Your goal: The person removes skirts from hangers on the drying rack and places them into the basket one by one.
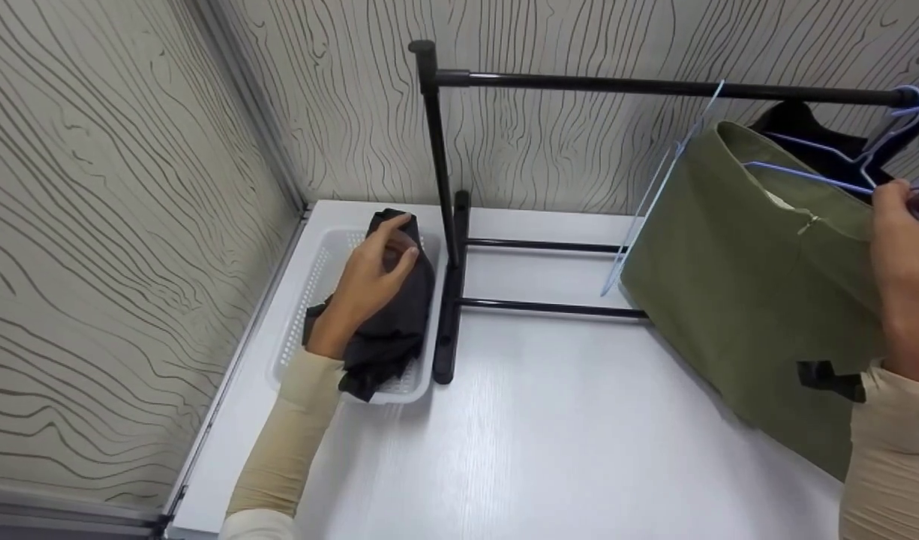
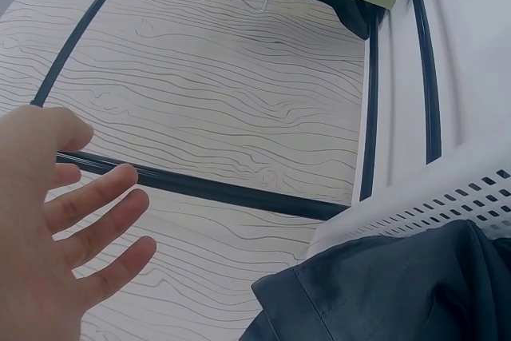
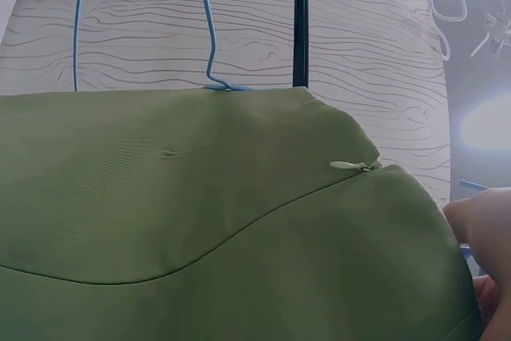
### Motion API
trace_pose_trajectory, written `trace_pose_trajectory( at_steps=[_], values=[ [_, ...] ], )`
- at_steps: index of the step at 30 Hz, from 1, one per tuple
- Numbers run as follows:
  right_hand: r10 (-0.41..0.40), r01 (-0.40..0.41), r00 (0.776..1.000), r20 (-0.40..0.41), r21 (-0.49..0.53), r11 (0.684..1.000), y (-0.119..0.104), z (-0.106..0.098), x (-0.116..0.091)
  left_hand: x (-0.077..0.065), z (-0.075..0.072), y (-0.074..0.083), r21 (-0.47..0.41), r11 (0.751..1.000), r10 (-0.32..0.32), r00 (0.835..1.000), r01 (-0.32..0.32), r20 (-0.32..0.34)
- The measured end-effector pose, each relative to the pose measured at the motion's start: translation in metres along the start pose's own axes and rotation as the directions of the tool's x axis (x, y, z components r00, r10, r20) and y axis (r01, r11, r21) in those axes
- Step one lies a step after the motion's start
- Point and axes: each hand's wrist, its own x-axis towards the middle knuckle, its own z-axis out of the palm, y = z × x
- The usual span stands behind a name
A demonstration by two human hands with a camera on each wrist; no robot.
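Note:
My left hand (image 1: 373, 274) is over a dark folded garment (image 1: 399, 322) in a white perforated basket (image 1: 292, 330). Its fingers are loosely bent and spread, with nothing between them in the left wrist view, where the dark cloth (image 2: 399, 285) lies apart to the right. At the right, my right hand (image 1: 913, 277) grips the waist edge of an olive green skirt (image 1: 759, 300), beside a purple-blue hanger (image 1: 812, 174). A small zipper pull (image 3: 347, 165) shows at the skirt's waist. Part of the right hand's fingers is hidden behind the cloth.
A black clothes rack (image 1: 579, 81) stands on the white table (image 1: 504, 435), its foot (image 1: 448, 322) close to the basket. A light blue hanger (image 1: 658, 191) hangs from the rail left of the skirt. Behind the skirt is a black garment (image 1: 793, 124). Wood-patterned panels (image 1: 114, 225) enclose the left and back.

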Motion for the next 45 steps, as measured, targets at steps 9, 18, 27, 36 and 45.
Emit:
trace_pose_trajectory(
  at_steps=[9,18,27,36,45],
  values=[
    [0.020,-0.020,1.000,0.013,0.028,0.999,-0.005,-0.005,-0.003,-0.001,0.001,0.002,0.008,1.000,-0.002,1.000,0.002,0.014],
    [0.010,-0.010,1.000,0.007,0.009,1.000,-0.013,-0.009,-0.005,0.000,0.001,0.004,0.018,1.000,0.003,1.000,-0.003,-0.001],
    [-0.037,0.038,0.998,0.053,-0.015,0.999,-0.017,-0.008,-0.011,0.003,0.004,0.007,0.031,0.999,0.039,0.999,-0.039,-0.009],
    [-0.111,0.099,0.992,0.066,0.159,0.982,-0.027,0.003,-0.023,0.009,0.010,0.016,-0.054,0.996,0.069,0.998,-0.069,-0.015],
    [-0.180,0.175,0.984,0.008,0.212,0.962,-0.043,0.005,-0.037,0.019,0.017,0.028,-0.058,0.990,0.123,0.992,-0.125,-0.034]
  ],
)
